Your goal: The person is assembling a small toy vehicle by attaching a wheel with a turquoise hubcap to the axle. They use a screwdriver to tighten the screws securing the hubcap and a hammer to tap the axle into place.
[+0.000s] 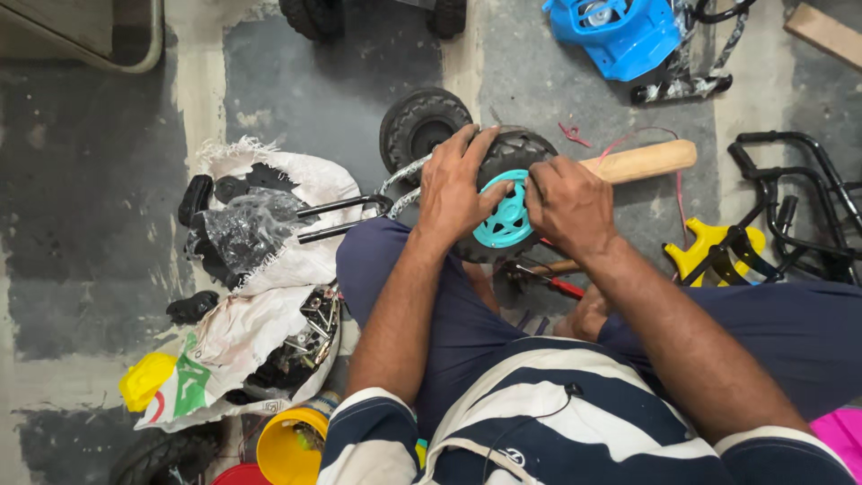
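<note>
Two bare hands are set on a small black toy-car wheel with a teal hub (505, 216), which is held upright over the lap, just above the dark blue trousers (449, 314). The left hand (453, 189) is laid over the tyre at about 9 o'clock, fingers spread and curled across the tread, thumb resting on the teal rim. The right hand (567, 205) is pressed against the wheel at 3 o'clock, its fingers bent at the hub's edge; whether anything is pinched in them cannot be told. A second black tyre (415, 123) is seen lying on the floor at 11 o'clock of the held wheel, just beside it. A wooden handle (642, 162) is seen behind the right hand, at 2 o'clock. White woven sacks with metal parts (269, 296) are spread at 8 o'clock, a yellow tub (287, 449) is placed below them, and a blue plastic body part (620, 31) is seen at 1 o'clock.
</note>
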